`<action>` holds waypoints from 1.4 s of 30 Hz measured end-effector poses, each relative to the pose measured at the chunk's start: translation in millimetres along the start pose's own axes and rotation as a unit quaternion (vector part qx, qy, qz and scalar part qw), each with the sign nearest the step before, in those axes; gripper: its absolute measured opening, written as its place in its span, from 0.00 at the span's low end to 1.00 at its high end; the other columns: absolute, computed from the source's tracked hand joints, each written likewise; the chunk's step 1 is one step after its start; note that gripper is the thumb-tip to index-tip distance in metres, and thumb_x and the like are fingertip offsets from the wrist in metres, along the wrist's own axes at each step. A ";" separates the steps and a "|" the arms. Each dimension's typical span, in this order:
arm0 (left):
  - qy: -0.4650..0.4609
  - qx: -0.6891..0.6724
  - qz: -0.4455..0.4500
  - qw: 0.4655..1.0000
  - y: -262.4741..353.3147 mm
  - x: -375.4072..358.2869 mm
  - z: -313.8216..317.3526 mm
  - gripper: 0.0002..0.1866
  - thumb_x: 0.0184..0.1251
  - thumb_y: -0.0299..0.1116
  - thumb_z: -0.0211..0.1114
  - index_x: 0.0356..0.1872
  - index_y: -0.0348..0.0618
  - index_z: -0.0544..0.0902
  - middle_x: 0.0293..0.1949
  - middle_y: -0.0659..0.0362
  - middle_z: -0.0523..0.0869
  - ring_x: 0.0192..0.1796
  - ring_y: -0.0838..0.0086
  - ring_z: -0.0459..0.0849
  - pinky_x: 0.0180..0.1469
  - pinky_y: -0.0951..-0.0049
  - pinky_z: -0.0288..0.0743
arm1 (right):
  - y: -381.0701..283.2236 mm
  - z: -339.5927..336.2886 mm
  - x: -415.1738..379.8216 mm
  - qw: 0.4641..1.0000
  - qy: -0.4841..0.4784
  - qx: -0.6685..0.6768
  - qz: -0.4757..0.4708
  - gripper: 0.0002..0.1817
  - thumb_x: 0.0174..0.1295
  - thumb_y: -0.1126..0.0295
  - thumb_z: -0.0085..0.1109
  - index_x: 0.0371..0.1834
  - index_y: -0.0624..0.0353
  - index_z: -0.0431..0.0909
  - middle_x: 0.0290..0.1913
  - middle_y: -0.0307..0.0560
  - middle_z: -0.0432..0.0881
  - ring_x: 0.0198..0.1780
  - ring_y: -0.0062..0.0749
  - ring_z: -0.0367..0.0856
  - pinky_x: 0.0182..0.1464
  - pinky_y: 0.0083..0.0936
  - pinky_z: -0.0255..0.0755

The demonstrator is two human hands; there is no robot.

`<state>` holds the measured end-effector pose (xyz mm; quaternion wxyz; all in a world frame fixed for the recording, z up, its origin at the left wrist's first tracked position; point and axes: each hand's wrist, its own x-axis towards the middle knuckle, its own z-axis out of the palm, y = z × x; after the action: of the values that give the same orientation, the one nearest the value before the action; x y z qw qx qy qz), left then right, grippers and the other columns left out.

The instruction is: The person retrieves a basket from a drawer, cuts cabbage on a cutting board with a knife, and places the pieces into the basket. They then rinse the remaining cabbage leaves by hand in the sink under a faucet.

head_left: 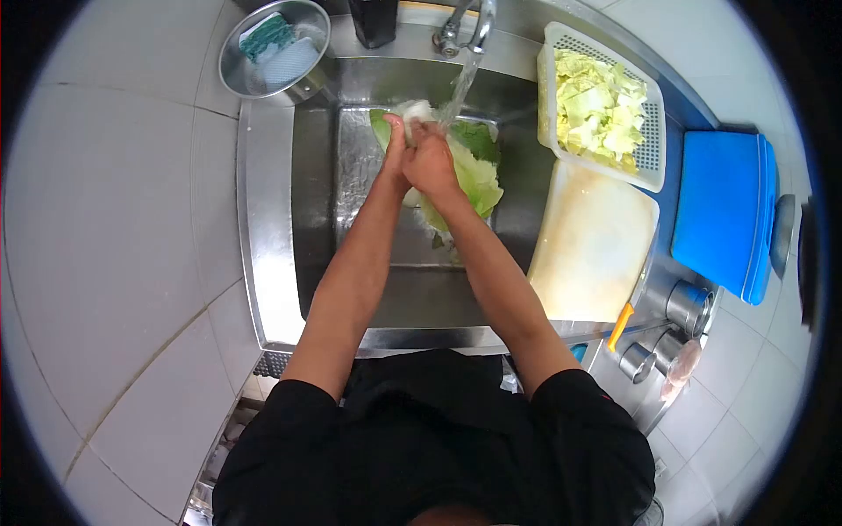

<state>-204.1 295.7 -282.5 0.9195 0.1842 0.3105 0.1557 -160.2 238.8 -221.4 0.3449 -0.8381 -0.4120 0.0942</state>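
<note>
My left hand [396,151] and my right hand [429,163] are pressed together over the sink, closed around the pale base of a leafy cabbage [417,110]. My left thumb points up along its side, while most fingers are hidden. Water runs from the tap [481,37] just beside my right hand. Loose green cabbage leaves [478,181] lie in the metal sink [355,223] under and right of my hands.
Left of the tap stands a steel bowl [309,85] with a green scouring pad and sponge. At right are a white basket [656,131] of cut cabbage, a cutting board [596,245], an orange-handled tool [621,326], a blue container [724,210] and several metal pots [688,307].
</note>
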 end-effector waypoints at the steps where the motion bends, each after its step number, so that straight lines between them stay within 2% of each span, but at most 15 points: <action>1: -0.084 -0.086 0.005 0.993 -1.6 -0.1 0.2 0.43 0.56 0.72 0.53 0.56 0.41 0.74 0.50 0.53 0.80 0.50 0.68 0.79 0.52 0.65 0.74 | 1.0 -5.9 -1.3 0.998 -0.065 -0.005 0.006 0.24 0.55 0.71 0.56 0.58 0.59 0.73 0.55 0.68 0.73 0.55 0.58 0.74 0.59 0.42 0.68; 6: -0.017 0.013 -0.011 1.000 1.9 8.8 10.3 0.32 0.61 0.58 0.61 0.55 0.41 0.76 0.49 0.53 0.81 0.49 0.68 0.80 0.52 0.66 0.74 | 28.0 -52.8 -3.9 0.986 -0.116 0.094 -0.070 0.22 0.56 0.73 0.55 0.57 0.60 0.74 0.52 0.63 0.77 0.53 0.52 0.77 0.58 0.36 0.70; 9: -0.010 0.039 -0.013 0.999 6.8 22.1 10.4 0.28 0.58 0.49 0.67 0.54 0.40 0.76 0.48 0.54 0.81 0.47 0.68 0.81 0.48 0.66 0.76 | 65.0 -90.0 -15.1 0.921 -0.196 0.325 0.093 0.19 0.57 0.77 0.55 0.54 0.65 0.75 0.48 0.47 0.80 0.46 0.35 0.80 0.51 0.27 0.74; 11: -0.021 0.061 -0.014 0.998 12.0 23.8 20.6 0.29 0.56 0.46 0.70 0.54 0.39 0.76 0.48 0.54 0.81 0.45 0.68 0.82 0.46 0.66 0.77 | 91.1 -103.1 -27.5 0.909 0.018 0.370 0.191 0.12 0.59 0.72 0.57 0.46 0.62 0.79 0.40 0.44 0.82 0.41 0.25 0.79 0.45 0.22 0.74; 14: 0.095 0.246 0.072 0.962 33.3 11.1 65.1 0.31 0.47 0.35 0.76 0.54 0.38 0.75 0.46 0.55 0.82 0.45 0.70 0.82 0.45 0.69 0.78 | 125.8 -95.6 -47.6 0.885 0.057 0.337 0.315 0.15 0.64 0.64 0.58 0.50 0.61 0.77 0.46 0.44 0.80 0.44 0.26 0.78 0.43 0.25 0.74; 16: 0.055 0.264 0.147 0.952 22.2 16.8 74.1 0.29 0.49 0.34 0.75 0.53 0.37 0.76 0.45 0.55 0.83 0.44 0.68 0.83 0.45 0.69 0.78 | 118.9 -81.0 -56.4 0.858 0.049 0.358 0.365 0.20 0.64 0.58 0.57 0.52 0.60 0.75 0.48 0.45 0.79 0.46 0.28 0.77 0.44 0.28 0.74; 19: -0.002 0.390 0.229 0.892 16.2 25.1 75.6 0.31 0.48 0.31 0.73 0.55 0.36 0.73 0.46 0.52 0.83 0.47 0.61 0.83 0.49 0.68 0.77 | 115.4 -51.5 -62.4 0.807 0.007 0.390 0.443 0.33 0.63 0.42 0.53 0.58 0.60 0.70 0.52 0.46 0.75 0.54 0.32 0.72 0.45 0.36 0.74; 21: 0.065 0.666 0.363 0.649 17.9 7.3 95.1 0.37 0.44 0.31 0.73 0.59 0.36 0.69 0.50 0.50 0.81 0.52 0.57 0.81 0.55 0.67 0.74 | 126.2 -27.1 -63.1 0.681 0.018 0.538 0.496 0.34 0.63 0.42 0.53 0.60 0.60 0.68 0.52 0.47 0.75 0.54 0.36 0.73 0.45 0.39 0.74; 23: 0.043 0.663 0.324 0.673 26.7 1.6 95.5 0.39 0.43 0.30 0.72 0.61 0.37 0.66 0.52 0.48 0.79 0.56 0.56 0.78 0.59 0.67 0.70 | 158.9 9.5 -67.6 0.677 0.010 0.549 0.490 0.32 0.64 0.46 0.54 0.61 0.60 0.69 0.55 0.50 0.73 0.54 0.37 0.73 0.48 0.40 0.74; 25: -0.031 0.596 0.228 0.769 40.6 -1.6 82.5 0.39 0.44 0.27 0.71 0.62 0.40 0.65 0.54 0.48 0.77 0.57 0.59 0.77 0.61 0.67 0.68 | 209.2 55.7 -80.2 0.879 -0.107 0.297 0.358 0.24 0.64 0.58 0.53 0.60 0.58 0.70 0.61 0.54 0.70 0.58 0.43 0.72 0.52 0.44 0.73; 28: 0.014 0.608 0.308 0.731 38.1 -13.6 32.2 0.39 0.44 0.24 0.70 0.62 0.43 0.64 0.53 0.49 0.79 0.56 0.58 0.78 0.59 0.65 0.70 | 191.2 67.9 -91.6 0.944 -0.236 0.016 0.230 0.22 0.59 0.70 0.50 0.59 0.56 0.72 0.60 0.57 0.72 0.62 0.46 0.70 0.56 0.44 0.70; 31: 0.140 0.611 0.327 0.707 47.6 -50.6 -14.5 0.35 0.45 0.23 0.68 0.59 0.40 0.66 0.52 0.49 0.79 0.56 0.58 0.78 0.59 0.65 0.69 | 194.1 107.9 -89.4 0.907 -0.372 -0.189 0.046 0.25 0.55 0.73 0.50 0.60 0.54 0.72 0.58 0.58 0.74 0.65 0.50 0.67 0.60 0.45 0.65; 35: 0.211 0.570 0.277 0.744 44.4 -106.2 -87.7 0.32 0.47 0.22 0.65 0.58 0.37 0.66 0.53 0.48 0.76 0.57 0.59 0.75 0.62 0.65 0.65 | 201.2 154.8 -62.9 0.905 -0.208 -0.333 -0.163 0.18 0.57 0.74 0.48 0.52 0.54 0.74 0.61 0.56 0.71 0.59 0.48 0.71 0.61 0.45 0.64; 40: 0.285 0.530 0.211 0.770 35.4 -160.9 -85.7 0.31 0.50 0.22 0.66 0.59 0.38 0.66 0.53 0.52 0.76 0.57 0.64 0.75 0.61 0.67 0.65 | 248.2 226.5 -60.0 0.987 -0.148 0.050 -0.035 0.18 0.61 0.62 0.55 0.49 0.62 0.74 0.50 0.59 0.77 0.50 0.49 0.77 0.55 0.39 0.70; 42: 0.283 0.349 0.192 0.873 27.5 -164.5 -98.8 0.30 0.53 0.24 0.67 0.59 0.39 0.67 0.54 0.54 0.75 0.57 0.67 0.74 0.60 0.69 0.67 | 244.6 204.0 -50.4 0.983 -0.125 0.132 -0.007 0.20 0.62 0.58 0.57 0.48 0.64 0.74 0.47 0.59 0.79 0.48 0.50 0.79 0.53 0.38 0.72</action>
<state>-395.7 278.0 -259.1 0.6204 0.4968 0.5501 0.2564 -129.6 199.4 -540.0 0.3984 -0.7643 -0.4414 0.2494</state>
